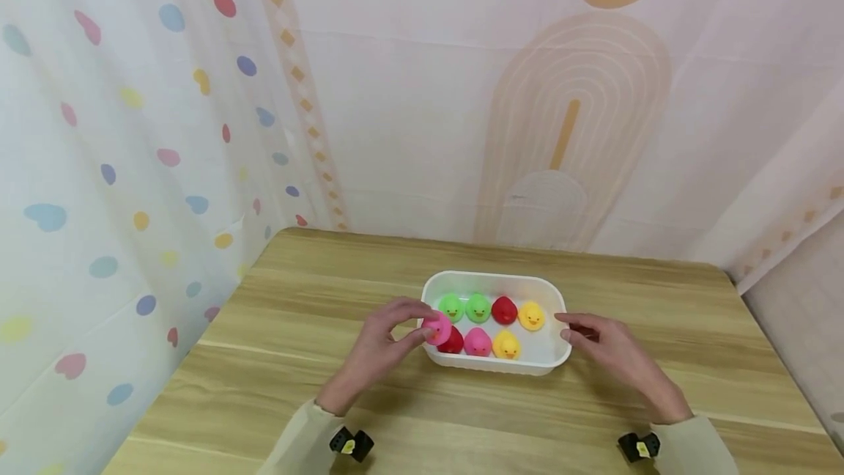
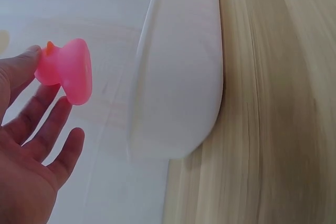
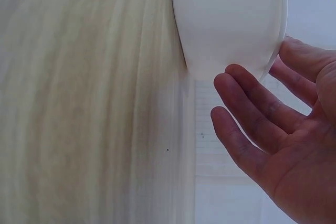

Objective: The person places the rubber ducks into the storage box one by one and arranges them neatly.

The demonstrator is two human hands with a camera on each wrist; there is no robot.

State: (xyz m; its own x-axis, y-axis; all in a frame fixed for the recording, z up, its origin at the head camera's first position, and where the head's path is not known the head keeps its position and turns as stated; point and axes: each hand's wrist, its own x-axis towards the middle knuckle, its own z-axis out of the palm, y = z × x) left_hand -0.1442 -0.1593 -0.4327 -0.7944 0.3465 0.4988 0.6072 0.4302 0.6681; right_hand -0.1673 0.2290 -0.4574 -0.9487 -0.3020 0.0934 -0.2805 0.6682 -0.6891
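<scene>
My left hand (image 1: pixel 389 336) pinches a pink rubber duck (image 2: pixel 68 69) between thumb and fingers, above the left end of a white plastic container (image 1: pixel 488 365). In the left wrist view the duck is tilted, its flat base turned away from the palm. Inside the container stand two green ducks (image 1: pixel 478 308), a red duck (image 1: pixel 504 311) and a yellow duck (image 1: pixel 531 316) at the back. Along the front are another red duck, partly hidden by the held one, a pink duck (image 1: pixel 478 342) and a yellow duck (image 1: pixel 507 344). My right hand (image 1: pixel 606 347) holds the container's right rim, thumb at the edge.
The container rests on a wood-grain table (image 1: pixel 297 299). Behind the table hangs a pale patterned curtain (image 1: pixel 409 130), and a dotted curtain (image 1: pixel 132 167) runs along the left side. Small black devices (image 1: pixel 351 444) are on both wrists.
</scene>
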